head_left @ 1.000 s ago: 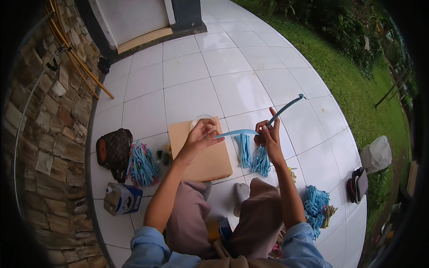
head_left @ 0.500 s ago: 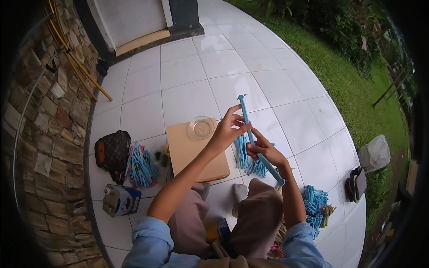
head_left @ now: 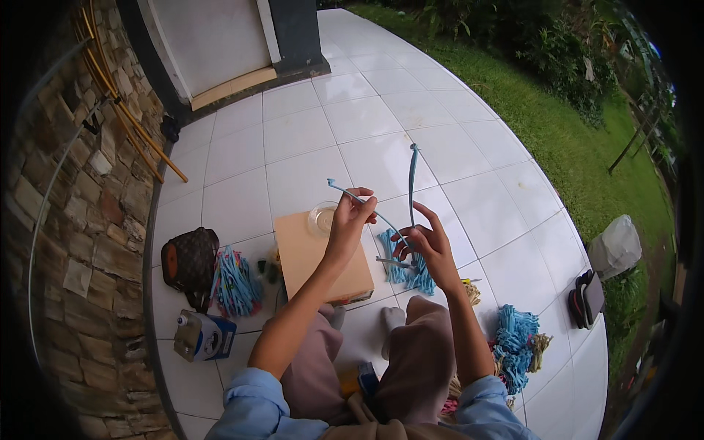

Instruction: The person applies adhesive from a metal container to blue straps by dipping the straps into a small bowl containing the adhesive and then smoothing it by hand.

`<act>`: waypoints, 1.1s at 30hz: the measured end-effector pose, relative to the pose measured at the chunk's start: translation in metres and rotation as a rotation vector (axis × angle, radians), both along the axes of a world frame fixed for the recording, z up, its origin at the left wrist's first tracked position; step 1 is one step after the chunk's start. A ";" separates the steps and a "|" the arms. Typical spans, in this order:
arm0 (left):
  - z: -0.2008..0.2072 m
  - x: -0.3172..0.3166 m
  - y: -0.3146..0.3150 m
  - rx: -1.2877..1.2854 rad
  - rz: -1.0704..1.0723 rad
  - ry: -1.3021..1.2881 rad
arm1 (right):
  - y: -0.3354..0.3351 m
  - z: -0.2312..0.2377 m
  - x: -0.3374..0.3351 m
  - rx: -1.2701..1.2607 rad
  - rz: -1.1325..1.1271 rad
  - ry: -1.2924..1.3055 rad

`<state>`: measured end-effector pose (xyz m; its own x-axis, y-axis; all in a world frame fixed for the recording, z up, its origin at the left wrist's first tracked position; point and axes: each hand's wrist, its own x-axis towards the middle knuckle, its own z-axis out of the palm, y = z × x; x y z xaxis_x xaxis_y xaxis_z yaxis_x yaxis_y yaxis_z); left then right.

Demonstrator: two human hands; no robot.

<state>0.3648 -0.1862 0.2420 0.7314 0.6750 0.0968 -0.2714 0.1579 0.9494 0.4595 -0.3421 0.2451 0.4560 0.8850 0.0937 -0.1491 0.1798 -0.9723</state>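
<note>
White tiled floor (head_left: 304, 172), bearing one tan box (head_left: 299, 242) at 7 o'clock from my left hand (head_left: 347, 222) and bundled blue strips (head_left: 394, 274) at 4 o'clock. My left hand pinches one slim strip (head_left: 385, 220) slanting to 4 o'clock; my right hand (head_left: 431, 246) pinches a second strip (head_left: 412, 172), pointing to 12 o'clock; whether they join, I cannot tell.

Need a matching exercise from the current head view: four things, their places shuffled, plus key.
Things
1. Clear round dish
2. Brown patterned bag
3. Upright blue strip
4. White plastic bag

Places
A. Rising from the right hand
B. At the tiled floor's edge, by the grass
C. On the cardboard box
D. Beside the stone wall

Pairs: 1-C, 2-D, 3-A, 4-B
</note>
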 end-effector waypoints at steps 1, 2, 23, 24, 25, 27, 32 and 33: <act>-0.005 0.002 -0.012 0.077 -0.050 -0.001 | 0.008 -0.007 -0.004 0.113 -0.090 -0.031; -0.010 0.004 -0.025 0.154 -0.099 -0.003 | 0.010 -0.008 -0.006 0.108 -0.147 -0.070; 0.016 -0.012 0.017 1.118 -0.419 0.543 | 0.041 0.012 0.036 -0.429 0.203 -0.879; 0.005 -0.011 0.023 1.105 -0.424 0.547 | 0.046 0.006 0.041 -0.438 0.211 -0.872; -0.013 -0.011 0.032 1.061 -0.373 0.495 | 0.050 -0.007 0.049 -0.419 0.254 -0.881; -0.049 -0.012 0.047 0.927 -0.354 0.401 | 0.056 -0.026 0.061 -0.410 0.315 -0.798; -0.118 -0.012 0.073 0.506 -0.425 0.613 | 0.084 -0.113 0.078 -0.219 0.365 -0.608; -0.124 -0.012 0.075 0.359 -0.400 0.590 | 0.089 -0.130 0.078 -0.224 0.329 -0.499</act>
<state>0.3530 -0.1114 0.1177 0.9098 0.3517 -0.2204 0.3046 -0.2052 0.9301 0.5374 -0.2532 0.1155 0.1066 0.9941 0.0215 0.3185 -0.0136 -0.9478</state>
